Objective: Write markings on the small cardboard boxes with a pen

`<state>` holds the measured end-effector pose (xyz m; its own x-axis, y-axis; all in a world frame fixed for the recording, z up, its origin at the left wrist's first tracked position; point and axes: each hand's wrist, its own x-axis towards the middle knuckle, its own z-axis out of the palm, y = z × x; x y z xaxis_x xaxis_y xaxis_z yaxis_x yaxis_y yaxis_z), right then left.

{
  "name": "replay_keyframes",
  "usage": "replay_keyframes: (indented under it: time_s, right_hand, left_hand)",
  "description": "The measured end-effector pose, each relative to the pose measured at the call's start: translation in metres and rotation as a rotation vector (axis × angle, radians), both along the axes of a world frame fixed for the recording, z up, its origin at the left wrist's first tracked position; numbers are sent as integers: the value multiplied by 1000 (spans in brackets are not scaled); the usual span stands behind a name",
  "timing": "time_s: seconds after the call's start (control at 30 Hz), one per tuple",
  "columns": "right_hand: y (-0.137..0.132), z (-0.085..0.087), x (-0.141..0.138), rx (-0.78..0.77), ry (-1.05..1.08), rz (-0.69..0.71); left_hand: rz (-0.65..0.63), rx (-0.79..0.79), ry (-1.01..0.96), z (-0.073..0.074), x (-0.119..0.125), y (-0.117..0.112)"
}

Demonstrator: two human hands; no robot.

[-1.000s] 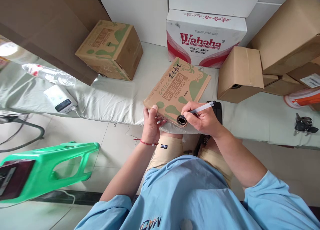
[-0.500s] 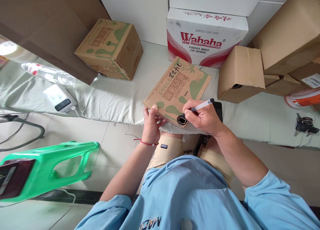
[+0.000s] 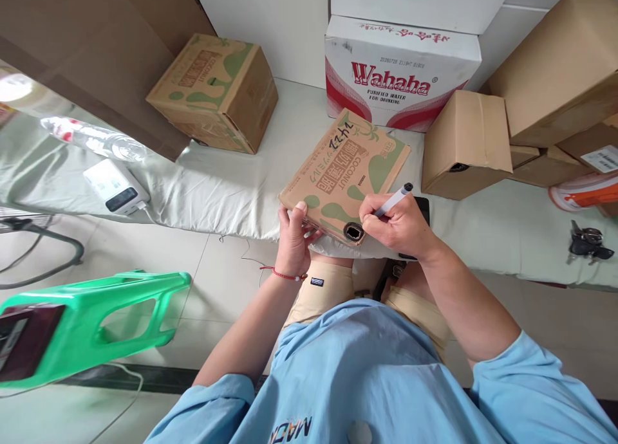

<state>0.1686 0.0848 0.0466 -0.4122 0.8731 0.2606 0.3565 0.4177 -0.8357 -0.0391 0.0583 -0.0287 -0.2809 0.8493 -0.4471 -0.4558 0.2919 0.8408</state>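
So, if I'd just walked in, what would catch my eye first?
Probably the bright green plastic stool at the lower left, then the white-and-red Wahaha water carton at the top, right of centre. In the middle, the left hand holds a coconut carton by its near edge, while the right hand grips a white marker beside the black-ringed hole near the carton's corner.

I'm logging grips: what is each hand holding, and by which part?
The right hand holds a white marker by its barrel, below the black end. The left hand holds the printed carton by its near edge, towards the left corner.
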Motion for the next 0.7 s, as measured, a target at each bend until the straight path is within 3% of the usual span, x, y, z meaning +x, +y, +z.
replay_keyframes:
  time_s: [0.17, 0.27, 0.4, 0.57, 0.7]
  right_hand:
    - [-8, 2, 0, -119, 72, 118]
    - [-16, 2, 5, -151, 197, 79]
    - [-36, -3, 26, -182, 343, -122]
    - [-65, -19, 75, -188, 452, -452]
    - [-84, -35, 124, -70, 270, -736]
  left_hand:
    - [6, 17, -5, 0, 0, 0]
    - [5, -2, -32, 1, -2, 0]
    - [-15, 20, -97, 2, -9, -2]
    - [-13, 137, -147, 7, -20, -8]
    - [16, 184, -183, 13, -34, -14]
